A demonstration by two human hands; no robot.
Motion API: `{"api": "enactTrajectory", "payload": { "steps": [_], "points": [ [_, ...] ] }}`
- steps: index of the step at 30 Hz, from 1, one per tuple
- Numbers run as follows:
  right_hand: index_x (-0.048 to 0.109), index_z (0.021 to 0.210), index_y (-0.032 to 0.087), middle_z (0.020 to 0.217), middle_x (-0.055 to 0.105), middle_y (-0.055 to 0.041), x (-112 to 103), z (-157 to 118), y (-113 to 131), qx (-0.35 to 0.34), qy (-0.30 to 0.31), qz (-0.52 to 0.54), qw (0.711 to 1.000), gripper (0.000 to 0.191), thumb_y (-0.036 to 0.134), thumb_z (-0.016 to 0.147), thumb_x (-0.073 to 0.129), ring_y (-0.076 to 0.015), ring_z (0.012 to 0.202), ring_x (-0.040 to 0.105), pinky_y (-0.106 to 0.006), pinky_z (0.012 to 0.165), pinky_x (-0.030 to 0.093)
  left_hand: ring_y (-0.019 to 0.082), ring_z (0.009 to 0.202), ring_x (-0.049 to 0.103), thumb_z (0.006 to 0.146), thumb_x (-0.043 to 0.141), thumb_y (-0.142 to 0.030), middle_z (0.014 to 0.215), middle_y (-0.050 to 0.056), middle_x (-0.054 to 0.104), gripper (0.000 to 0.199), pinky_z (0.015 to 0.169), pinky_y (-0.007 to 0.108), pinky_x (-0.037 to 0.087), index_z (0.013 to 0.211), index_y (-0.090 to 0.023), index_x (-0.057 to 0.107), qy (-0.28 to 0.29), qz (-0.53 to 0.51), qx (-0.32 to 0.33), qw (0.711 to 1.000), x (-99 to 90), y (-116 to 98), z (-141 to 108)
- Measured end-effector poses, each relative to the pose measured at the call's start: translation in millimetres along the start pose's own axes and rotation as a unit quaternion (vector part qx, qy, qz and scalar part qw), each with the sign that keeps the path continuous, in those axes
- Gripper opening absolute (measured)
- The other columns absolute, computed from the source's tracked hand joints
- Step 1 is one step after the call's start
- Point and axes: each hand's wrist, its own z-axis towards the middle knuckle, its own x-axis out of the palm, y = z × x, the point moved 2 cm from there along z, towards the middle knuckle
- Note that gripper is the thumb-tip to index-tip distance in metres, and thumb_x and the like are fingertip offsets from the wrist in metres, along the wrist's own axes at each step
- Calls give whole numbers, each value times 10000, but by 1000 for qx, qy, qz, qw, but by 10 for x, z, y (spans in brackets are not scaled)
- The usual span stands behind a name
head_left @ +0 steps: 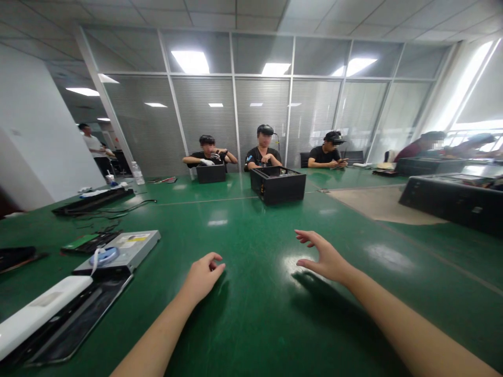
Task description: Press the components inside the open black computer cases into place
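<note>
L hand (pixel 204 275) loosely curled, R hand (pixel 323 257) spread, both empty above green counter (pixel 251 319); prob. betw. grips, any pick-up of silver drive (pixel 135 249) wd need reach L.

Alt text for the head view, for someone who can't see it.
A left hand and right hand, both empty, fingers apart from thumbs, are over a green table. To the left lie a silver metal box and long white object; across the table, a co-worker is behind a black case.

Disc drive (pixel 137 250) left of left hand (pixel 204 275); computer case (pixel 280 189) on table (pixel 251 314), beyond right hand (pixel 326 256).
</note>
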Motion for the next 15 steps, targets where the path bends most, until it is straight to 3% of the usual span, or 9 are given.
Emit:
{"api": "enactTrajectory", "payload": {
  "steps": [4,7,11,15],
  "points": [
    [386,1461,249,1464,430,-152,-230,60,260,-45,-101,-186,976,791,514,789,707,-334,1346,401,-513,1098,322,196,700,627,821,534,-449,763,23,667,332,687,312,432,998,-190,642,-15,3,-2,1000,-6,47,25],
    [390,1455,225,1509,393,-147,-515,94,337,-23,-172,-288,942,706,529,859,614,-345,1385,345,-529,1126,216,190,703,619,825,530,-444,757,16,656,326,694,308,425,997,-192,642,-25,8,6,1000,2,87,46],
    [546,1265,197,1285,581,-133,-688,147,215,30,-174,-323,930,444,496,958,428,-319,1219,493,-509,1045,269,190,718,623,827,530,-448,774,18,665,324,697,303,421,999,-198,645,-23,11,17,1000,14,98,46],
    [603,1080,190,1094,609,-112,-587,284,222,27,-158,-329,930,406,542,916,484,-308,1077,496,-451,947,334,190,715,622,832,526,-443,771,15,667,321,696,303,420,1005,-198,641,-15,11,24,1000,19,67,33]
  ]
}}
